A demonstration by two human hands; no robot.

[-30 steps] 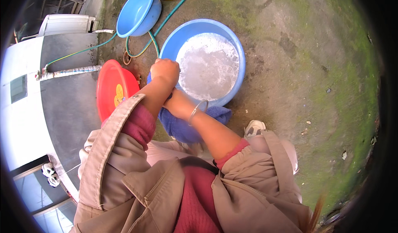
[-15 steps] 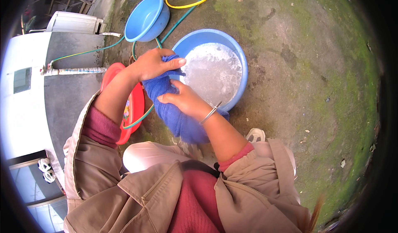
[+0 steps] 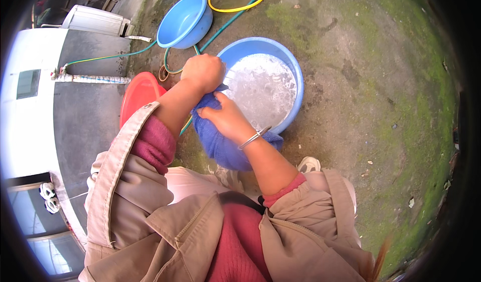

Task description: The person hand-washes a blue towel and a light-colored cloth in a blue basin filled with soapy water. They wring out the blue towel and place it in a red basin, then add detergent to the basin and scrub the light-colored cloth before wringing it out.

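A wet blue cloth, bunched and twisted, hangs between my two hands at the near left rim of a blue basin. My left hand is closed in a fist round the cloth's upper end, knuckles up. Lower down, my right hand, with a silver bangle on its wrist, grips the cloth with the thumb on top. The lower part of the cloth droops behind my right wrist. White suds cover greyish water in the basin.
A second blue basin stands beyond, beside a yellow and green hose. A red basin lies left of my left forearm. A white building wall rises at the left. Mossy concrete spreads to the right.
My left hand has rolled over from an extended thumb into a fist, twisting the cloth's upper end. The right hand keeps its grip. The view has shifted slightly.
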